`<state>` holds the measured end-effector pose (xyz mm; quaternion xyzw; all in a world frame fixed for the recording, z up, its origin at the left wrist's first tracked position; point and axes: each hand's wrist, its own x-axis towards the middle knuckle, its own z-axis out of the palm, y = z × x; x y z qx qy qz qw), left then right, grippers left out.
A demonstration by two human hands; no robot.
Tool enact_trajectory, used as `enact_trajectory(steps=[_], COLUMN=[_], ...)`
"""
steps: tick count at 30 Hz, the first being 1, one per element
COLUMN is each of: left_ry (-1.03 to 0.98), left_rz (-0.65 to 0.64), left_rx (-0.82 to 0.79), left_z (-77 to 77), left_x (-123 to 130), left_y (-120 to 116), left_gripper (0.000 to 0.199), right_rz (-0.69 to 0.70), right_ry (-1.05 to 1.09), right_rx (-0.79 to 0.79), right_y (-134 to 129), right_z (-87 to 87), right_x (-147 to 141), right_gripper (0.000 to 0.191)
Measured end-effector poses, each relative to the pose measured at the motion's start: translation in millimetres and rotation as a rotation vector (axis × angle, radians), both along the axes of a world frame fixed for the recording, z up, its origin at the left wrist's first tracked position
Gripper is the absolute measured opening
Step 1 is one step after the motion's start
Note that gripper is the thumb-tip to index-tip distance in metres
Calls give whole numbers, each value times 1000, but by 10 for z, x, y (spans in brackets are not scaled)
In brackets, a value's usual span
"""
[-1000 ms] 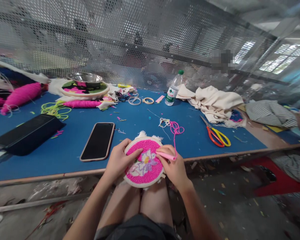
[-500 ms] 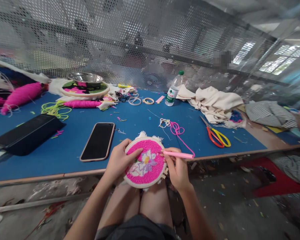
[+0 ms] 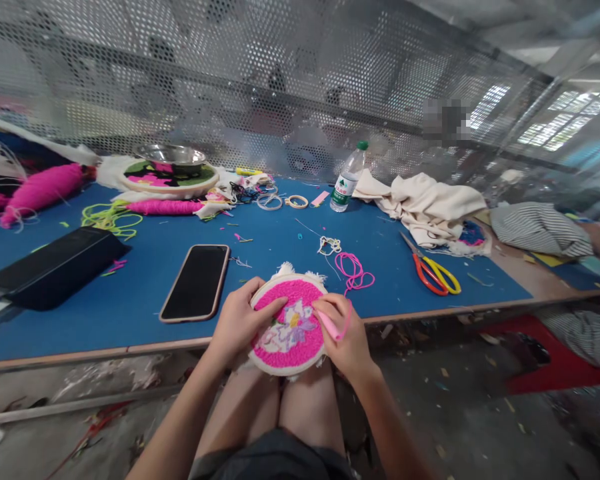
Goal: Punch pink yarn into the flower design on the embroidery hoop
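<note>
Here left hand [image 3: 240,325] grips round fuzzy pink hoop [image 3: 289,325] — right hand [image 3: 344,333] fingers pinch slim pink needle [image 3: 329,325].

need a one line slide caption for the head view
Left hand steadies a pink embroidery hoop on the lap while the right hand works a pink punch needle into it.

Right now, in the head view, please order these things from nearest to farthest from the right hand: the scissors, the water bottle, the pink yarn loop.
From the right hand:
1. Pink yarn loop, just beyond it on the table.
2. Scissors, to the right.
3. Water bottle, at the back.
</note>
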<state>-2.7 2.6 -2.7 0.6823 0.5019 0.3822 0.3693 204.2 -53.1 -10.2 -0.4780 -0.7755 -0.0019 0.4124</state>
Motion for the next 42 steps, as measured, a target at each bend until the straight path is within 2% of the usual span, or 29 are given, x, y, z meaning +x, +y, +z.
enact_trajectory(steps=[3,5,9,15,21,26,32,39,42], left_ry=[12,4,25,15,16,25,30,-17,-22], left_rz=[14,16,33,34,33,36,20,-1,20], left_rx=[4,-12,-39,-53,-43,-35,-9,-6,-26], left_z=[1,2,7,12,-16,-2,16,15,21], left_x=[7,7,4,9,10,9,-8,-9,-1], left_y=[6,10,11,9,15,9,-4,-17,-15], left_gripper=[32,33,34,33,33,33,33,31,32], right_rz=[-11,6,-36,-64,-56,-75,-74,-113,-146], right_ry=[5,111,347,441,430,452,499,246,266], right_rx=[-9,-6,-47,-36,-7,4,-58,-54,-49], right_y=[85,100,17,-107,-116,-61,-16,6,0], right_z=[-6,-13,-67,-201,-223,-160,-70,-42,-81], right_x=[-35,-29,14,25,17,-9,6,-131,-149], right_gripper=[28,27,22,22,23,18,6,6,7])
